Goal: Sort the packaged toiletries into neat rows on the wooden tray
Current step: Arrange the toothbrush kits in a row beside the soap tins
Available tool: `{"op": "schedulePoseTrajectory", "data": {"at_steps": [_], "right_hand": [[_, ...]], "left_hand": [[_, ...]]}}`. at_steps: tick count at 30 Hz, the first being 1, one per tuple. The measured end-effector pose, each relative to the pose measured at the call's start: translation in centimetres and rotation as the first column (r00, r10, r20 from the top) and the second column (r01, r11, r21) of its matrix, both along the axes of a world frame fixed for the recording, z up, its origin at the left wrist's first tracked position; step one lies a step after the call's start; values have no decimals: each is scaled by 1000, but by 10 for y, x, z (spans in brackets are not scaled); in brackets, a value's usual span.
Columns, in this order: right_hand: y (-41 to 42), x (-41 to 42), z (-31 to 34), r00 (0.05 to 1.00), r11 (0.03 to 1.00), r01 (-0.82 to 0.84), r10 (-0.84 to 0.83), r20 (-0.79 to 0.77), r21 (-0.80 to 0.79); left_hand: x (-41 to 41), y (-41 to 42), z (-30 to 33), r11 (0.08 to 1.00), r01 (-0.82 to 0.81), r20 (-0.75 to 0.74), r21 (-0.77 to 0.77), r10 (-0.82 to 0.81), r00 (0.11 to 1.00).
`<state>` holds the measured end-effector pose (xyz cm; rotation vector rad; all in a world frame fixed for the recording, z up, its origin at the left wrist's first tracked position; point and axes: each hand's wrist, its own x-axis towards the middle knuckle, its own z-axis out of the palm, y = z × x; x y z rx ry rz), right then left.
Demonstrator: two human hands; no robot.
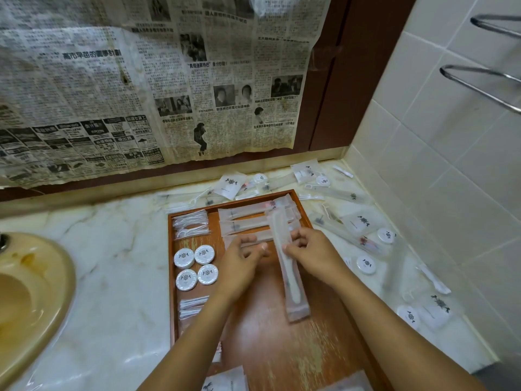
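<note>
We are looking down at the wooden tray on the marble counter. Our right hand is pinching a long frosted packet near its upper half, fingers curled round its edge, so the packet is lying lengthwise toward us, crossing the near ends of the packets already rowed across the tray's far end. Our left hand is sitting just beside it, fingers bent and resting on the nearest rowed packet; we cannot tell whether it is gripping. Four round soaps are sitting in a square at the tray's left. Loose toiletries are lying scattered on the counter to the right.
</note>
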<state>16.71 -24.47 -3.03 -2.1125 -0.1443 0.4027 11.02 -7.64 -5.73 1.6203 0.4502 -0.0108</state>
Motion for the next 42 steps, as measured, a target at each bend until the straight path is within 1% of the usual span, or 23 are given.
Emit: {"op": "schedulePoseTrajectory", "data": {"at_steps": [2,4,7,11,15,19,22,27,31,34,36,42], "right_hand": [[0,3,7,999,996,52,-51,-17,68],[-1,2,12,993,984,117,-115,-25,138],[-7,-4,15,974,949,224,-214,-67,224],[-21,-21,11,954,920,300,-282,-105,253],[-40,-37,1,926,889,376,-370,-76,261],[-63,-56,-10,910,900,409,-414,0,151],[-79,-75,-17,887,888,455,-459,57,69],[-101,-109,-23,896,896,441,-436,86,-46],[-114,-131,-30,902,893,430,-420,97,-133],[-120,-142,-35,903,879,428,-412,118,-210],[-124,-147,-39,901,870,433,-414,128,-236],[-126,-159,-41,916,857,400,-368,158,-326]], "left_hand": [[-9,-5,-4,994,109,-20,0,-109,994],[-19,-7,-6,974,211,-52,82,-207,977],[-31,-3,-4,955,257,-83,148,-247,966],[-43,8,-1,940,309,-159,145,-286,945],[-54,14,4,890,410,-186,199,-376,908],[-63,16,3,831,506,-221,231,-462,859],[-71,11,-2,783,559,-249,274,-504,827],[-84,2,-13,726,630,-280,277,-566,775],[-94,-11,-17,614,703,-330,359,-620,711],[-101,-18,-19,530,727,-367,436,-633,681],[-104,-22,-18,489,729,-375,478,-637,674],[-110,-26,-15,466,715,-365,521,-635,681]]}}
